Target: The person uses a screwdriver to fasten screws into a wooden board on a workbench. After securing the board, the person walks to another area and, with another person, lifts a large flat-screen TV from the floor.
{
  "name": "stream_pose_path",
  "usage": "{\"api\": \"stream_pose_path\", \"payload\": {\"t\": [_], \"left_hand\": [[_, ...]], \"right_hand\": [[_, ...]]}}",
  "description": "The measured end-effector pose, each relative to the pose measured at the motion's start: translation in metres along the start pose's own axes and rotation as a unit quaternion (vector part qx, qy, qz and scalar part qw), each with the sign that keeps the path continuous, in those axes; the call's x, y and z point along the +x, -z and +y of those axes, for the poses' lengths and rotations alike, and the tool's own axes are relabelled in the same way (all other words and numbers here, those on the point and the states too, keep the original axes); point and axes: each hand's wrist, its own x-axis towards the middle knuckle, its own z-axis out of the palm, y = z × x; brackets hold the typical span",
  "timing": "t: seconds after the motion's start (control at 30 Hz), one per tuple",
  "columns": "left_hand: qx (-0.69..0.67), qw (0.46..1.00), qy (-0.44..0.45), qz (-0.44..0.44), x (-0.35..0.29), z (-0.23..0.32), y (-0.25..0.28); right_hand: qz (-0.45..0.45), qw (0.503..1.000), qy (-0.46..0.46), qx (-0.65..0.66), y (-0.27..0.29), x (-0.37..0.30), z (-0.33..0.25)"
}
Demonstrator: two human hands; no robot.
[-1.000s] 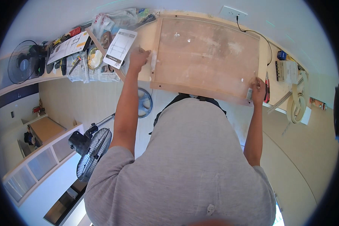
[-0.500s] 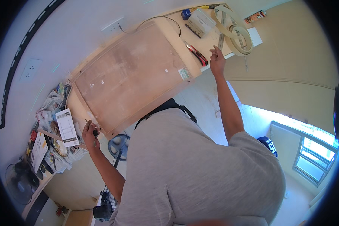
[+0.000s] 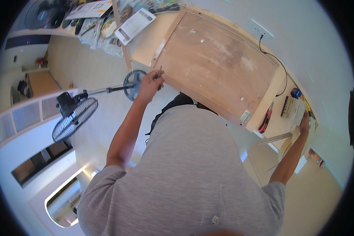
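My left hand (image 3: 152,82) is closed around a thin, pointed tool (image 3: 160,70) with a dark part, too small to name further. It is at the near left corner of a shallow wooden panel (image 3: 220,55) with a raised frame. At far right, my right hand (image 3: 304,121) reaches over a coil of pale edge banding (image 3: 288,148), close to a whitish box (image 3: 299,110); its fingers are blurred and partly hidden. A red and black utility knife (image 3: 266,118) lies between the panel and the coil. Beside the coil runs a metal strip (image 3: 276,138).
Papers, plastic bags and tools crowd the worktop at upper left, with a white leaflet (image 3: 135,26) on top. A standing fan (image 3: 75,118) is on my left. A black cable (image 3: 281,67) runs from a wall socket (image 3: 260,29). A sealant tube (image 3: 316,157) lies at far right.
The whole view has swung round, bringing the fan into sight on the left. My right hand has gone from beside the utility knife to the edge banding and box. My left hand keeps the tool.
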Motion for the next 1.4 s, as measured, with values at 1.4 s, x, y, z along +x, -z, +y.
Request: {"api": "stream_pose_path", "payload": {"t": [1.4], "left_hand": [[0.036, 0.981, 0.187, 0.023, -0.097, -0.104, -0.018]], "right_hand": [[0.267, 0.909, 0.239, 0.211, -0.014, -0.068, -0.029]]}}
